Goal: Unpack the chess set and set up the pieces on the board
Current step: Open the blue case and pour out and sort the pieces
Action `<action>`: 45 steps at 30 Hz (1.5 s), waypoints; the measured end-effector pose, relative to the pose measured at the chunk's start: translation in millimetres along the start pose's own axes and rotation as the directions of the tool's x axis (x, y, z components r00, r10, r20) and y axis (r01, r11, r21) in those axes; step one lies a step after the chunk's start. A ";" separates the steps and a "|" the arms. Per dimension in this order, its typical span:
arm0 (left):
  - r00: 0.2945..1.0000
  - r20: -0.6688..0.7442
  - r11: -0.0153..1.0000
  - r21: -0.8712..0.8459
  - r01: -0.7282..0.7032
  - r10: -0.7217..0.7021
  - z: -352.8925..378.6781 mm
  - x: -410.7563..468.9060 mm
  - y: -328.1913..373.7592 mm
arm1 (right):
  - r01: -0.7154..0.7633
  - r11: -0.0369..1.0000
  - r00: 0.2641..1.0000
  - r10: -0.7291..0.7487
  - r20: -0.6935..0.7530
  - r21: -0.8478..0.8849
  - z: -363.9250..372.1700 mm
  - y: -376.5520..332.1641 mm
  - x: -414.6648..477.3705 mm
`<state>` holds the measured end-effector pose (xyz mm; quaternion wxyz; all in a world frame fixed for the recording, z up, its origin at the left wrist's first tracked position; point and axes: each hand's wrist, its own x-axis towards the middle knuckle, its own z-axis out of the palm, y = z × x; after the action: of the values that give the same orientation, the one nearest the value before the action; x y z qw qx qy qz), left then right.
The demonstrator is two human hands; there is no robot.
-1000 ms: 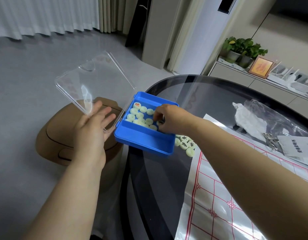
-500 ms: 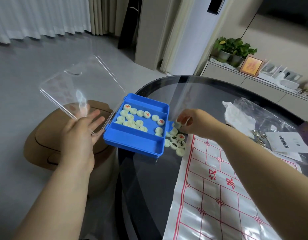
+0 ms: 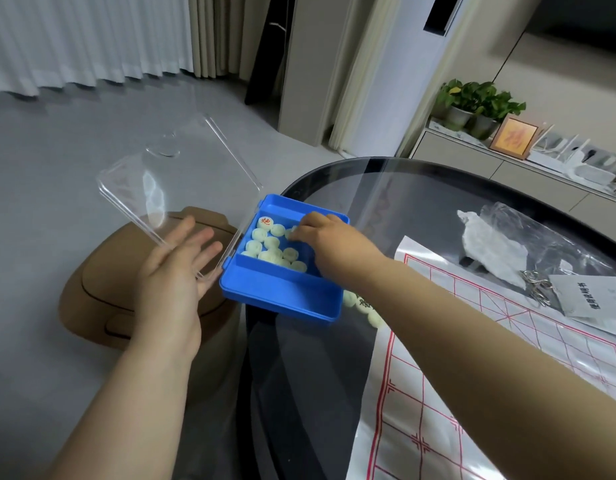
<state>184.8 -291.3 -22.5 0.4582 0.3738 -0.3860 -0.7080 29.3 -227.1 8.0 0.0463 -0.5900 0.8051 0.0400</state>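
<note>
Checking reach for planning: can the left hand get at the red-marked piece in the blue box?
Probably not directly: left hand lies flat against the open clear lid, which stands between it and the red-marked piece.

Box (image 3: 282, 299): blue plastic, smooth, low sheen. Lid (image 3: 168, 174): clear hard plastic, glossy. Pieces (image 3: 265, 244): pale cream, smooth, look like plastic. Desk (image 3: 299, 375): dark glass, mirror-glossy. Board (image 3: 438, 393): shiny creased film with red print. Bag (image 3: 528, 230): clear crinkled plastic. Rings (image 3: 537, 285): bright metal. Leaflet (image 3: 590, 296): matt white paper. Stool (image 3: 92, 289): brown, matt, smooth.
</note>
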 end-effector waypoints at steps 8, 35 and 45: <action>1.000 -0.004 1.000 -0.024 0.001 -0.001 0.7 0.9 1.2 | -0.003 0.994 0.999 0.008 -0.047 0.111 -2.0 5.4 6.3; 1.000 -0.025 1.000 -0.016 0.013 -0.014 0.4 4.2 -0.7 | -0.131 0.891 0.926 0.267 -0.266 0.435 -20.3 49.1 -42.4; 1.000 -0.013 1.000 -0.024 0.020 -0.020 0.8 0.5 2.5 | -0.195 0.972 0.977 0.204 0.060 -0.130 -16.6 5.5 -2.7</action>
<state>184.9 -292.3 -20.0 0.4581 0.3769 -0.3706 -0.7147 24.4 -224.9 24.8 0.0347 -0.5058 0.8541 0.1158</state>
